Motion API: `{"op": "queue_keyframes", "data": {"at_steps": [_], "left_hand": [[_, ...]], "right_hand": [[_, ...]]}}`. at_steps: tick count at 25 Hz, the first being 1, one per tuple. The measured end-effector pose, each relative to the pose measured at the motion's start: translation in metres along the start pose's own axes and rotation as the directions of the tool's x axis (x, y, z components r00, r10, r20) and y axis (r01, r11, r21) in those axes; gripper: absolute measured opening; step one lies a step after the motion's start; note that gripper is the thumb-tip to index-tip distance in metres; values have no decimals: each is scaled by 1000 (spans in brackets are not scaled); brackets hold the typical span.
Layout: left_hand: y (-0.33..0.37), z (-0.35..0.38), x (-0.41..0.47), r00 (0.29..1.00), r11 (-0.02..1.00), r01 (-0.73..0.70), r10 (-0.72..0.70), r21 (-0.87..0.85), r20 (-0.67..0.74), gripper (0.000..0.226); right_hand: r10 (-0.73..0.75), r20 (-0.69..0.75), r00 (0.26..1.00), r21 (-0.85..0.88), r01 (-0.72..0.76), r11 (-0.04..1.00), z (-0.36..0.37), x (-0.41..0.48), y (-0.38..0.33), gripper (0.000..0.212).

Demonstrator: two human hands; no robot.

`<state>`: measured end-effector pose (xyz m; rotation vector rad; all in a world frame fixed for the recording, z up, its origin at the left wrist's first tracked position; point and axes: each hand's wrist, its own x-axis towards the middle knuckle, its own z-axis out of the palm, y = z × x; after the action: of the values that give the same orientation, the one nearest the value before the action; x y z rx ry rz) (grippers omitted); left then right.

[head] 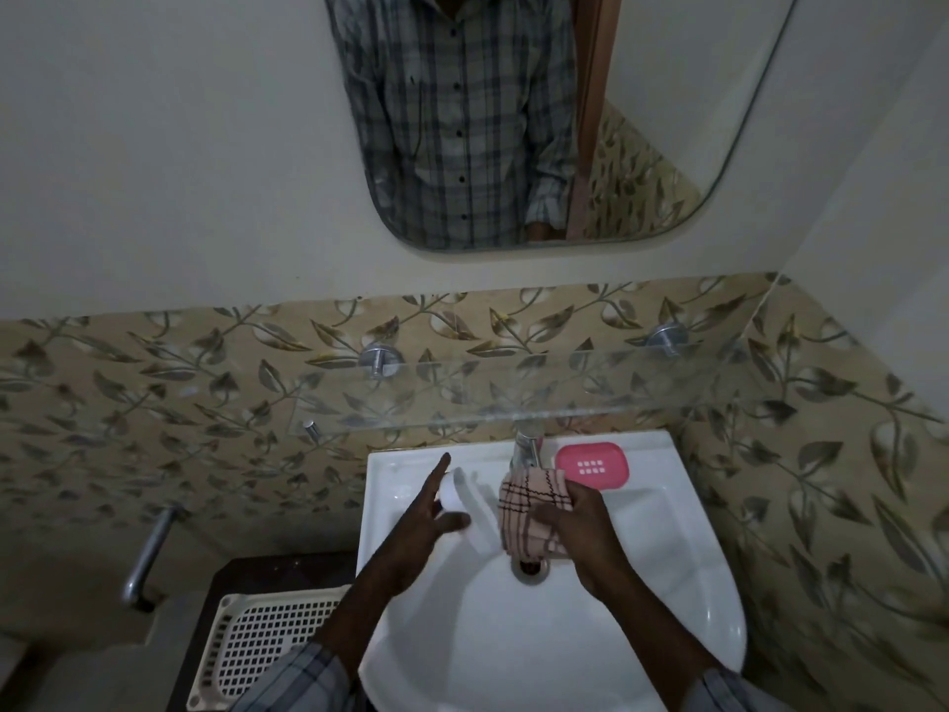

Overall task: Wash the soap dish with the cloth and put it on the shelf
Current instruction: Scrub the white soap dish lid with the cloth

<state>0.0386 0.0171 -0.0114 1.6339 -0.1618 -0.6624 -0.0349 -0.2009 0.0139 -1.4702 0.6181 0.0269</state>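
Washing step not yet begun, by the look of it. Right hand (580,526) grips the checked cloth (531,511) bunched over the drain, below the tap (525,449). Left hand (426,521) spread wide, fingers touching a white soap bar (452,493) on the basin's back ledge; a real grasp cannot be told. Pink soap dish (591,466) sits empty on the sink (642,583) rim, right of the tap, untouched. Next: free the left hand, take the dish, bring the cloth to it. Glass shelf (513,398) above carries nothing. White mesh basket (257,644) lower left looks empty.
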Motion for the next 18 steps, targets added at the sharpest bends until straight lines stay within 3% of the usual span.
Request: {"op": "queue_keyframes", "data": {"at_steps": [2,4,6,8,10,12,13,15,16,18], "left_hand": [[4,16,0,999,933,37,-35,-358,10,81],[9,37,2,999,851,43,-31,-523,32,62],[16,52,1,998,827,60,-69,-559,5,60],[23,54,2,993,833,59,-103,-550,-50,66],[27,49,5,996,866,-4,-43,-500,-83,61],[30,44,7,993,875,-29,-29,-483,-113,55],[35,43,7,989,874,-8,-65,-486,-134,53],[47,41,11,960,848,102,-221,-520,-172,56],[50,38,13,932,807,162,-314,-568,-180,59],[52,31,12,907,748,238,-399,-620,-134,60]], "right_hand": [[-69,39,997,-73,72,995,19,0,-13,35],[-73,-12,997,-64,72,995,45,-4,-24,30],[-14,-60,998,-10,14,1000,65,-9,-32,20],[62,19,998,98,-63,993,70,-10,-39,20],[130,144,981,270,-165,949,64,-9,-44,25],[115,178,977,233,-156,960,61,-9,-40,26],[62,179,982,120,-85,989,60,-11,-35,25],[-171,246,954,-107,202,974,55,-12,-23,25],[-315,331,890,-191,390,901,49,-10,-18,25],[-472,566,676,-265,692,672,29,-2,-15,32]]}}
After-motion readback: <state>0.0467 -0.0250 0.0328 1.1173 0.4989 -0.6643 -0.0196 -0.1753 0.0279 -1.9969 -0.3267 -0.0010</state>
